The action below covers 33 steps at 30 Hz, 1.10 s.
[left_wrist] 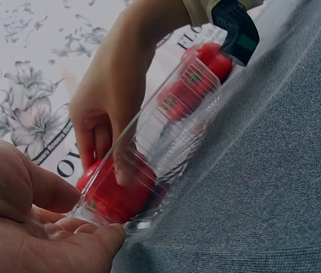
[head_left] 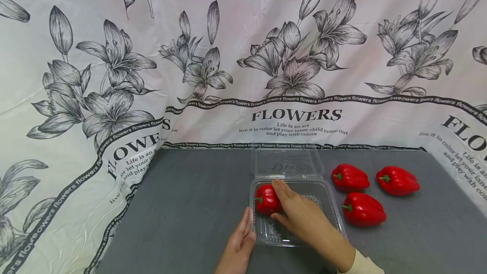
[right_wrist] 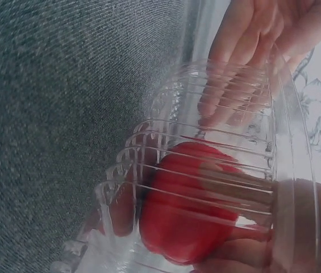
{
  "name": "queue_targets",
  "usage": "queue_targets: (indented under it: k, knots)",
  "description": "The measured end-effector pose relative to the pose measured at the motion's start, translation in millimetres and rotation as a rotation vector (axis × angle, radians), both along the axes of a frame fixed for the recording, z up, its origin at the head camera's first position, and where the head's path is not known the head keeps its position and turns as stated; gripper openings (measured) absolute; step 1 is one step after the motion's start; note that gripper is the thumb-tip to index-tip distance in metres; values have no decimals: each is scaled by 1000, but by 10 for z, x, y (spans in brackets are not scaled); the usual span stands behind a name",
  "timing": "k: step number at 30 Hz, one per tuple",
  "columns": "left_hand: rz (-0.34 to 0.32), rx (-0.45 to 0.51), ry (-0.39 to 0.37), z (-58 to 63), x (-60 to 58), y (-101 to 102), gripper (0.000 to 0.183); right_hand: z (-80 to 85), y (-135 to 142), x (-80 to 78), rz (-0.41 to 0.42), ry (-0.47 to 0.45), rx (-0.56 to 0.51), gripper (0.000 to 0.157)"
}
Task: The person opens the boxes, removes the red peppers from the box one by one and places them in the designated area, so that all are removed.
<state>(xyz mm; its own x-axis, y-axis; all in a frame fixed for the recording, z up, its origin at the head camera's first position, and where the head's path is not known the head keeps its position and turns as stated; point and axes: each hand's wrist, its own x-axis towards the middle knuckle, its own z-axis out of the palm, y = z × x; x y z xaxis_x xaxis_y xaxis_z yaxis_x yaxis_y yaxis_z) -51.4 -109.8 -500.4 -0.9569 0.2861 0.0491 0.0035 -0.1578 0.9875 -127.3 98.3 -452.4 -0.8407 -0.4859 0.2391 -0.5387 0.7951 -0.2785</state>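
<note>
My right hand [head_left: 300, 212] grips a red bell pepper [head_left: 266, 200] inside a clear plastic clamshell box [head_left: 336, 210], thumb on the near side and fingers over the far side. The pepper sits toward the left wall, its green stem facing left. In the right wrist view the pepper [right_wrist: 177, 210] shows through the ribbed wall, fingers around it. My left hand [head_left: 237, 244] rests along the outside of the box's left wall, fingers straight and fingertips at the rim. The left wrist view shows the left hand [left_wrist: 41, 222] against the box's corner beside the pepper [left_wrist: 120, 193].
Right of the box, three more red bell peppers lie on the grey cloth: one near the box [head_left: 350, 177], one farther right [head_left: 397, 180] and one nearer me [head_left: 364, 209]. The box's lid [head_left: 287, 162] is folded back toward the flower-printed curtain [head_left: 213, 121].
</note>
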Motion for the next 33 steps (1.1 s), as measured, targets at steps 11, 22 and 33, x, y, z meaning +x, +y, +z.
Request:
queue_targets:
  k: [11, 22, 33]
  knots:
    - [-9, 10, -3, 1, 7, -4, 66, 6, -18, 0, -13, 31, 3, 78]
    - [-9, 16, 3, 1, 13, -4, 68, 13, -11, 9, -15, 3, -11, 78]
    - [-12, 8, 18, -3, 4, 1, 67, 78, 55, -5, -12, -6, -20, 79]
